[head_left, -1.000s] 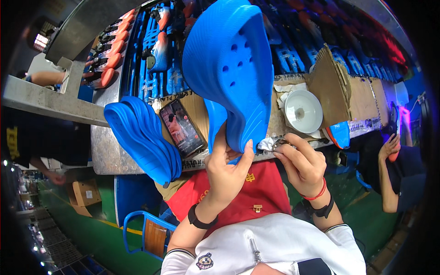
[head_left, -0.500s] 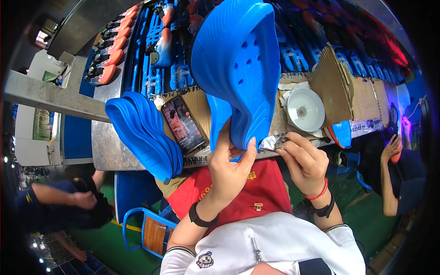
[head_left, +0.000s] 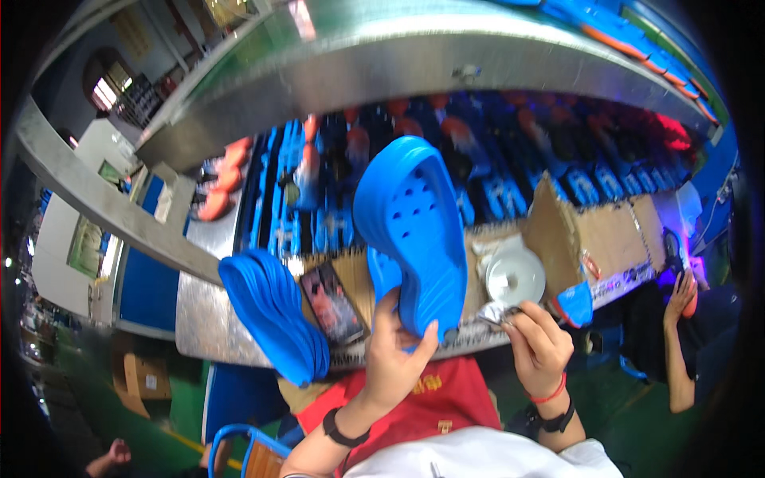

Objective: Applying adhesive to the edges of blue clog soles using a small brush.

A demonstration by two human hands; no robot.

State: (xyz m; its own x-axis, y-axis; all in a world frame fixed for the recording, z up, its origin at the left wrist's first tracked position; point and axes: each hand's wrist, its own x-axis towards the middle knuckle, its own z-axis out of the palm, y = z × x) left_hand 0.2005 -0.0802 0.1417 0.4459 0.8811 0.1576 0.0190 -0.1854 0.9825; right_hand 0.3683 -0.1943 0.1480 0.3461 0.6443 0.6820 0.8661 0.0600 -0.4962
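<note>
Left hand (head_left: pixel 398 362) grips a perforated blue shoe sole (head_left: pixel 416 227) at the near edge of the desk (head_left: pixel 211 327); right hand (head_left: pixel 535 346) pinches something small, blurred (head_left: pixel 511 311).

Showed yellow characters (head_left: pixel 428 385) on the apron (head_left: pixel 468 394) and dark print (head_left: pixel 637 276) on taped cardboard (head_left: pixel 617 235); appeared too blurred for reliable reading.

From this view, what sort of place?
Probably a shoe factory: a blue sole in the left hand, a stack of matching soles, and a row of orange-and-black shoes.
</note>
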